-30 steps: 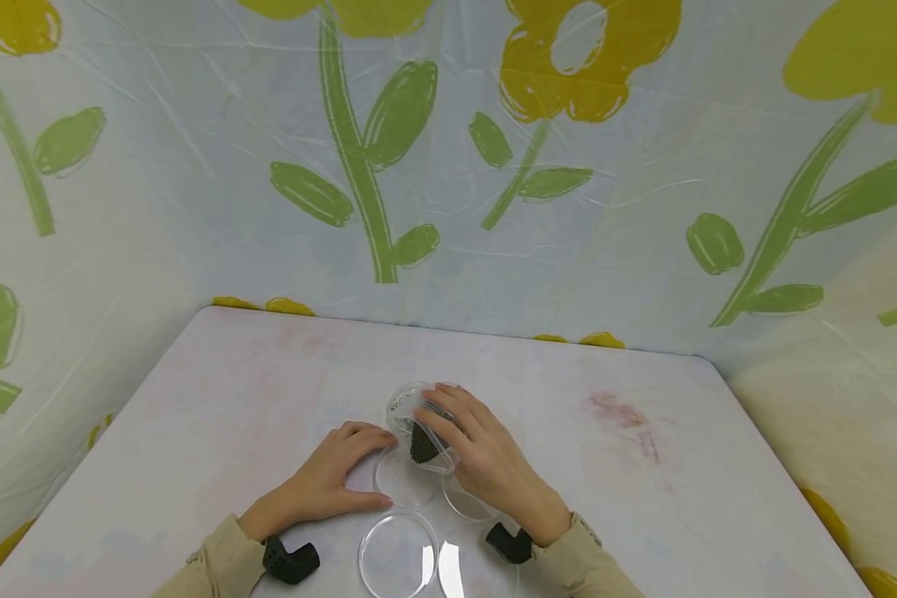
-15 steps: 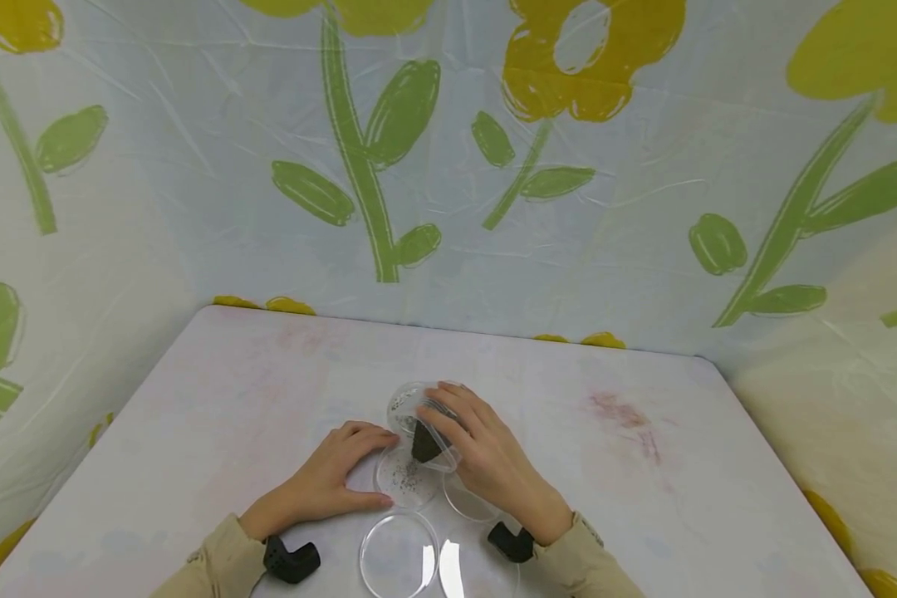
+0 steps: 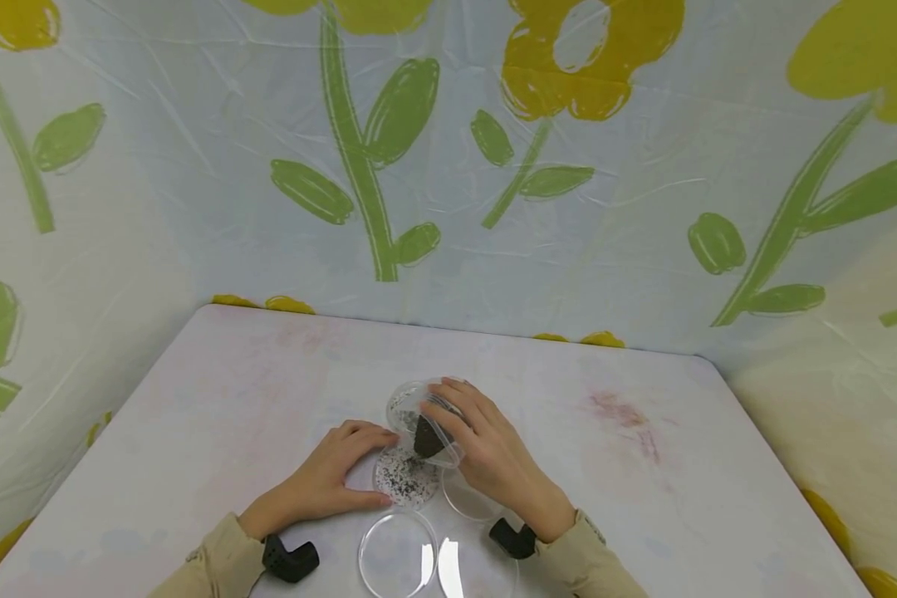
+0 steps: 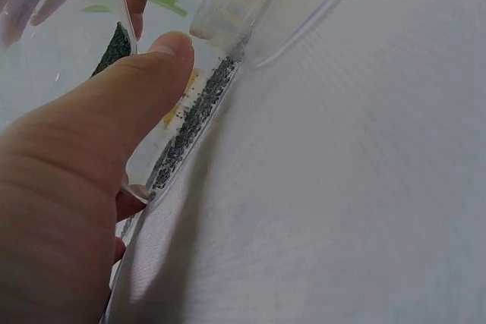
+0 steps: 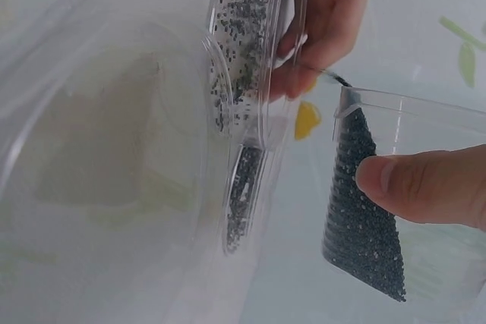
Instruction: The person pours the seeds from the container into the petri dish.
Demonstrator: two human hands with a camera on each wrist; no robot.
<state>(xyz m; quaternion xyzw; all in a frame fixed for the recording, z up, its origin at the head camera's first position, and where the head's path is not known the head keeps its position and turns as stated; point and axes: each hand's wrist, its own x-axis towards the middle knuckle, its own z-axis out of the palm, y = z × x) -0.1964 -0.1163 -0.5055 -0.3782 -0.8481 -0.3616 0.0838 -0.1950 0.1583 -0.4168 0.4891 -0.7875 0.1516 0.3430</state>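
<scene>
My right hand grips a clear plastic cup, tilted over a round petri dish. Inside the cup lies a slanted heap of fine dark granules. In the right wrist view, a thin dark stream leaves its lip. Granules lie scattered over the dish floor. Around that dish's left side curves my left hand, its thumb at the near edge and fingertips at the far edge. Just behind it, a second clear dish also has dark granules in it, partly hidden by the cup.
More clear dishes lie close by: one on the right partly under my right hand, one at the near left, and one at the near right with glare on it. A flower-printed cloth hangs behind the table.
Dark granules have fallen from the cup into the dish by my left hand, few at first and now covering much of it. The cup has shifted slightly right; my left hand stays put.
</scene>
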